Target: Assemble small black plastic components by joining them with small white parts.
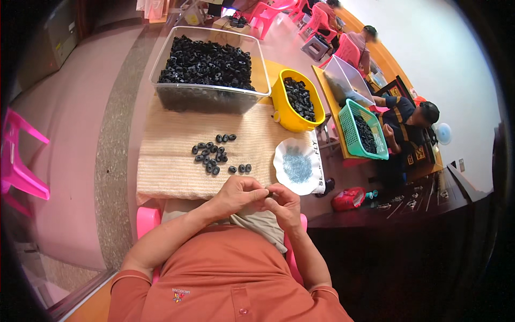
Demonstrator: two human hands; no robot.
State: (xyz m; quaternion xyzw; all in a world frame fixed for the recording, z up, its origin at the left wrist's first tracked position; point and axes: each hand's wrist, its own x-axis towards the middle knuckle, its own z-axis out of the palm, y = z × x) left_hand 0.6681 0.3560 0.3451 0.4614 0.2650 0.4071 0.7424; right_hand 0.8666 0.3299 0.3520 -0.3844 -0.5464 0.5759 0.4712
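Note:
My left hand [236, 196] and my right hand [285, 206] meet above my lap, just off the table's near edge. Both are closed, thumbs and fingertips pinched together. Whatever lies between the fingertips is too small and too covered to make out. Several small black oval pieces with holes [212, 156] lie loose on the striped cloth [166, 145] beyond my left hand. Past my right hand sits a white wavy-rimmed plate [280, 173] holding a heap of tiny bluish-grey bits [296, 165].
At the table's back stands a large clear bin [209, 99] full of black pieces, with a yellow tub [298, 124] of black pieces beside it. On a neighbouring table at right are a green basket [354, 134] and a seated person [410, 119]. A pink stool [21, 161] stands left.

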